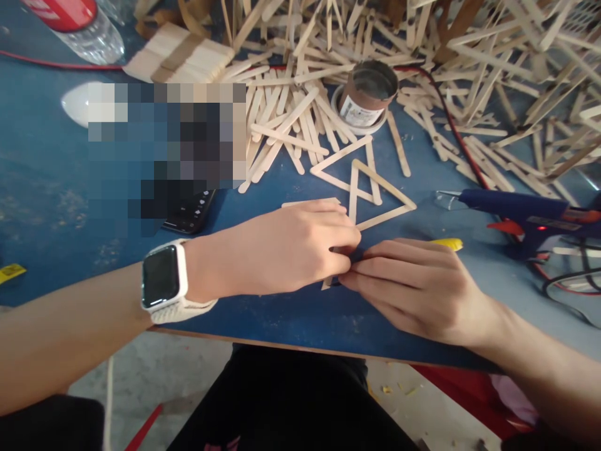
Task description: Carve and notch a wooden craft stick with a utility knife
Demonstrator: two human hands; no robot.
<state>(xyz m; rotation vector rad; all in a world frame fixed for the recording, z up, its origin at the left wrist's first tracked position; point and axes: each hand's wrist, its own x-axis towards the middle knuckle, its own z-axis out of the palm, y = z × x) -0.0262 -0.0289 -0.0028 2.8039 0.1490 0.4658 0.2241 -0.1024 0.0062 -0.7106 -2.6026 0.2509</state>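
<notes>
My left hand (300,247), with a watch on its wrist, is closed over pale wooden craft sticks on the blue table. One craft stick (312,203) shows beyond its knuckles, and a short stick end (327,284) pokes out beneath the thumb. The fingers cover the rest. My right hand (413,285) meets the left fingertips, its own fingers pressed together; what lies in them is hidden. Just beyond both hands lie two craft-stick triangles, the nearer triangle (387,216) partly overlapping the farther triangle (340,152).
A blue glue gun (516,210) with a lit red light lies at right, its cable trailing. Loose sticks (291,119) heap across the back around a brown cup (369,94). At left are a phone (190,210), a bundle of sticks (181,53) and a bottle (91,37).
</notes>
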